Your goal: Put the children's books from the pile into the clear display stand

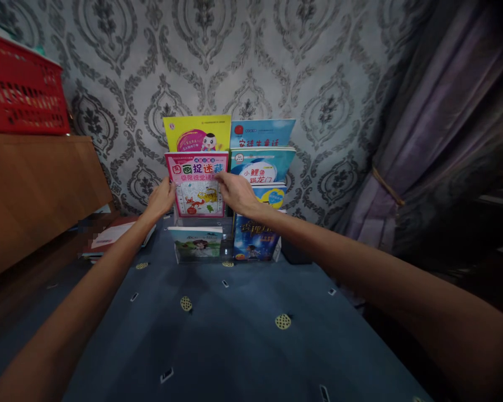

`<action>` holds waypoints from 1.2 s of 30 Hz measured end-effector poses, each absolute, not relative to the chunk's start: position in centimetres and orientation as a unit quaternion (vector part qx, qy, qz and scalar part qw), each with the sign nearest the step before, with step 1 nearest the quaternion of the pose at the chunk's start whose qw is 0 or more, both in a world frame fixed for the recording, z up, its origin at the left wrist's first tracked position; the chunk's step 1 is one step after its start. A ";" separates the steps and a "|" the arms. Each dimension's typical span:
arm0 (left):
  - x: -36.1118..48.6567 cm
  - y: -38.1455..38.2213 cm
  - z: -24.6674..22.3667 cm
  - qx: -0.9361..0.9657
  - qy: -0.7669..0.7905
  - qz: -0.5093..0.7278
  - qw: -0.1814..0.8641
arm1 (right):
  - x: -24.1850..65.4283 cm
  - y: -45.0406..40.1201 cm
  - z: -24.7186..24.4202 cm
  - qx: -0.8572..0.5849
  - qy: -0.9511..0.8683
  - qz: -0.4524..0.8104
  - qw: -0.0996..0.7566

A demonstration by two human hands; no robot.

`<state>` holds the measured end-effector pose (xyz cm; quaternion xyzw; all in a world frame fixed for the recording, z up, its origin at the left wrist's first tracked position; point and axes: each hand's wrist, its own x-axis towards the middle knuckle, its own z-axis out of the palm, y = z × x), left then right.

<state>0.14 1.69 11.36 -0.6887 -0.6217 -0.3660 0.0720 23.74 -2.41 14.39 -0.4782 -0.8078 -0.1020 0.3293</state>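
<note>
Grip of the left hand (162, 194) and of the right hand (238, 192) is closed on the two side edges of the pink book (199, 196), which is held upright before the yellow book (197, 133), at the left column of the clear stand (228, 252), near the far edge of the worktop (230, 340). Seating in its tier is judged to be in hand; level guidance, then gentle release, is called for.

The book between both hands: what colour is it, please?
The book is mainly pink, as the head view shows.
</note>
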 end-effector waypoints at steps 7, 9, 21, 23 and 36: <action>0.2 1.6 11.4 -0.685 -0.627 -0.366 0.064 | 23.9 -2.5 14.5 -0.478 -0.813 -0.091 0.320; 0.3 1.5 11.5 -0.683 -0.631 -0.362 0.063 | 23.9 -2.6 14.5 -0.481 -0.812 -0.091 0.318; 0.5 1.2 11.3 -0.686 -0.635 -0.347 0.071 | 24.2 -2.9 14.3 -0.474 -0.817 -0.090 0.317; 0.4 1.3 11.1 -0.690 -0.627 -0.354 0.071 | 24.3 -2.7 14.2 -0.468 -0.817 -0.091 0.324; 0.0 1.4 10.6 -0.697 -0.607 -0.378 0.056 | 24.5 -1.8 13.1 -0.443 -0.820 -0.100 0.349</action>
